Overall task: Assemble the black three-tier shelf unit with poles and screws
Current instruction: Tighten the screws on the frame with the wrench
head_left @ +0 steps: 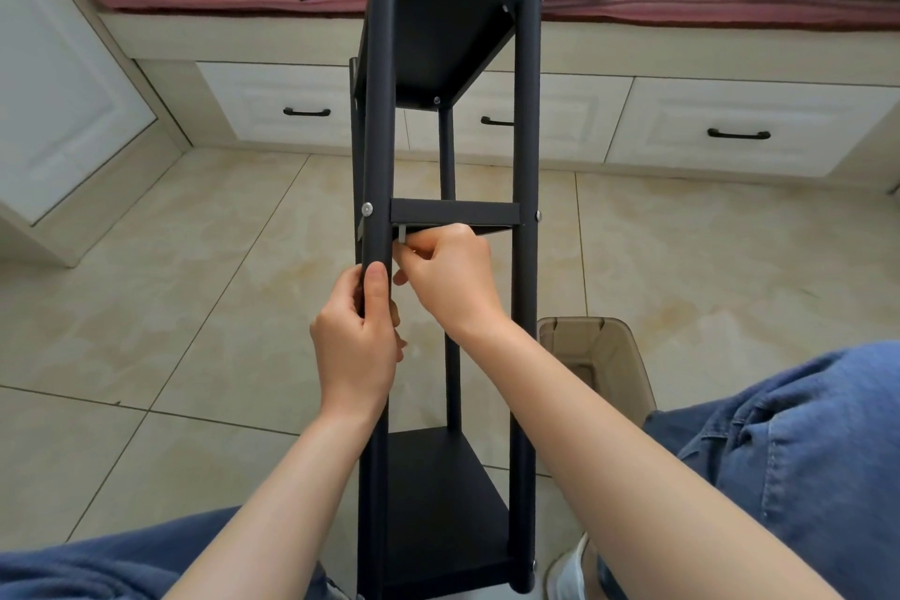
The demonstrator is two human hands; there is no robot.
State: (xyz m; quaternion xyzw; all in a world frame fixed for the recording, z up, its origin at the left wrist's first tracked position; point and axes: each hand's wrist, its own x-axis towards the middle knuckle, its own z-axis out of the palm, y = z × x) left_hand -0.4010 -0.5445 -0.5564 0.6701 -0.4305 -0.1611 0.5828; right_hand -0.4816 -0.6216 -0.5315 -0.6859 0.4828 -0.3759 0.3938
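Behind the shelf unit [377, 112] stand drawers [682, 112] (bin [594, 356] beside).

A black shelf unit [455, 212] stretches away from the viewer, tilted, its near end low. Four round poles [528, 112] run its length and carry three flat shelves: near, middle and far. Silver screws [366, 209] show where shelves meet poles. A small grey key [403, 233] sits under the middle shelf's left corner, pinched by the right hand [450, 280]. The left hand [358, 346] grips the left front pole [380, 112].
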